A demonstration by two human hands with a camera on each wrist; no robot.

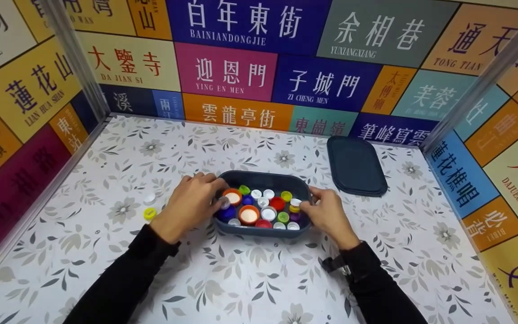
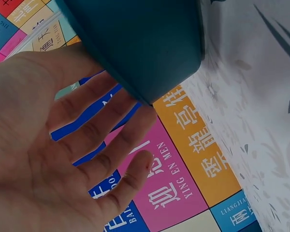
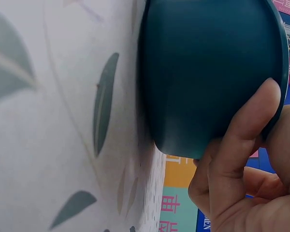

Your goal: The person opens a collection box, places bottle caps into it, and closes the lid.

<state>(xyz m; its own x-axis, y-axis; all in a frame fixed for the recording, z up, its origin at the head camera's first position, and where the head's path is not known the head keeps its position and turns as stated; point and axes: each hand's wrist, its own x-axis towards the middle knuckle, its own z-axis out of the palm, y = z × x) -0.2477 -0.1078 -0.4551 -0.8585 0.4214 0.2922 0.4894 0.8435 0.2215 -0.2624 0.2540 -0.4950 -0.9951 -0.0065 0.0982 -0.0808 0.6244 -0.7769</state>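
A dark blue-green plastic box (image 1: 263, 231) stands on the patterned table, holding several bottle caps in white, red, blue, green, yellow and orange. At its left end is my left hand (image 1: 194, 204), fingers stretched out and thumb over the rim. A translucent cap (image 1: 224, 202) lies right at that thumb's tip. In the left wrist view the fingers (image 2: 94, 133) extend past the box's rim, partly hidden behind it. My right hand (image 1: 328, 213) grips the box's right end, thumb over the rim beside a white cap (image 1: 295, 202). The right wrist view shows a finger (image 3: 253, 106) against the outer wall.
A yellow cap (image 1: 149, 213) and a white cap (image 1: 149, 198) lie on the table left of my left hand. The box's dark lid (image 1: 357, 166) lies flat at the back right. Panels printed with characters (image 1: 232, 72) stand along the back and sides.
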